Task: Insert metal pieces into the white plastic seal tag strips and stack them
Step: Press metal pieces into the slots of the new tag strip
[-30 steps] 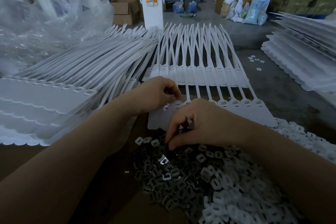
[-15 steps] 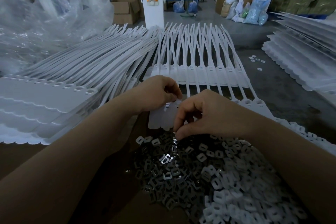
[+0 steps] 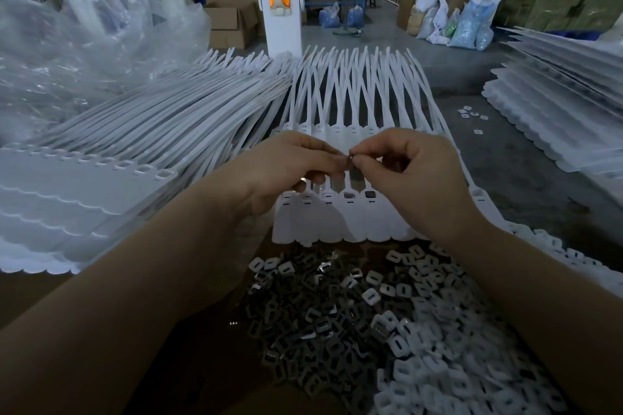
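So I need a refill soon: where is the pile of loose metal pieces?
In the head view, the pile of metal pieces lies low and centre, below the seal tag strip, with the white caps heaped on its right.

The seal tag strip [image 3: 340, 222] lies at centre, with the left hand [image 3: 286, 168] and right hand [image 3: 414, 175] meeting fingertip to fingertip above its far edge. The pile of metal pieces [image 3: 303, 320] sits at 6 o'clock of it, just near of its tag ends, the plastic caps [image 3: 445, 357] heaped against that pile at 4 o'clock. One stack of strips [image 3: 111, 178] lies at 9 o'clock, another stack [image 3: 556, 101] well apart at 2 o'clock, and the post [image 3: 279, 3] stands behind at 12 o'clock.
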The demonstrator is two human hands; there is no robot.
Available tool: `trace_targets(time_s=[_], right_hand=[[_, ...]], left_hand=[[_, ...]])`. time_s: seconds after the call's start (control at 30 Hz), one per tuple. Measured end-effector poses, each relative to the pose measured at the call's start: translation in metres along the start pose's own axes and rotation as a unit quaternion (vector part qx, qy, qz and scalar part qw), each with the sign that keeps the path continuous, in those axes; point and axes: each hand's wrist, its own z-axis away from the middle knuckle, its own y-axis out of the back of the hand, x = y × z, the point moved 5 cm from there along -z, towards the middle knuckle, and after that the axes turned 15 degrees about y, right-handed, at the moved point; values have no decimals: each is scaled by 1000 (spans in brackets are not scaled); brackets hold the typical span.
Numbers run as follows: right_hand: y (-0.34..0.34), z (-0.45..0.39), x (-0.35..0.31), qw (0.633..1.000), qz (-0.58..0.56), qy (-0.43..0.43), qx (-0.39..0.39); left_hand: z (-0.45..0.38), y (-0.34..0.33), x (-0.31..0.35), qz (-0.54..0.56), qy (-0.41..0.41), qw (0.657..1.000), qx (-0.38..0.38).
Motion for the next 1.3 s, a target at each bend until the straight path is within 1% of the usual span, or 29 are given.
trace_targets(time_s=[0.1, 0.27, 0.37, 0.43, 0.53, 0.57, 0.63, 0.73, 0.8, 0.87, 0.97, 1.03, 1.1, 1.17, 1.2, 1.23, 1.3], right_hand=[[1, 2, -4, 998, 49, 42, 17], [5, 4, -12, 980, 143, 127, 62], [4, 4, -15, 973, 154, 159, 62], [3, 4, -14, 979, 134, 148, 50], [3, 2, -4, 996, 42, 53, 52], [5, 2, -1, 998, 24, 21, 61], [7, 1, 6, 997, 10, -25, 69], [4, 0, 10, 997, -6, -64, 45], [2, -1, 10, 997, -3, -74, 16], [1, -2, 9, 997, -6, -77, -6], [-1, -2, 10, 996, -12, -83, -23], [-2, -2, 12, 996, -8, -90, -26], [0, -2, 17, 994, 3, -107, -18], [2, -1, 23, 991, 16, -131, -15], [3, 0, 26, 989, 27, -144, -18], [4, 1, 30, 986, 37, -158, -23], [5, 2, 33, 981, 53, -184, -39]], left_hand=[[-1, 0, -2, 54, 13, 998, -20], [0, 0, -5, 68, 61, 994, -60], [-1, 0, -6, 86, 56, 993, -53], [-1, 1, -5, 96, 41, 994, -32], [0, 4, 0, 87, 4, 996, 7], [2, 5, 3, 66, -9, 997, 26], [7, 6, 9, -13, -39, 997, 69], [11, 4, 15, -113, -76, 984, 111], [12, 3, 17, -132, -92, 980, 121], [13, 2, 19, -125, -105, 979, 119], [12, -2, 19, -120, -120, 980, 106], [9, -4, 17, -157, -121, 976, 94], [3, -9, 9, -257, -103, 957, 90], [-4, -13, -3, -382, -56, 919, 82], [-5, -14, -8, -423, -36, 902, 79], [-6, -14, -11, -446, -24, 891, 75], [-7, -9, -14, -461, -9, 884, 72]])
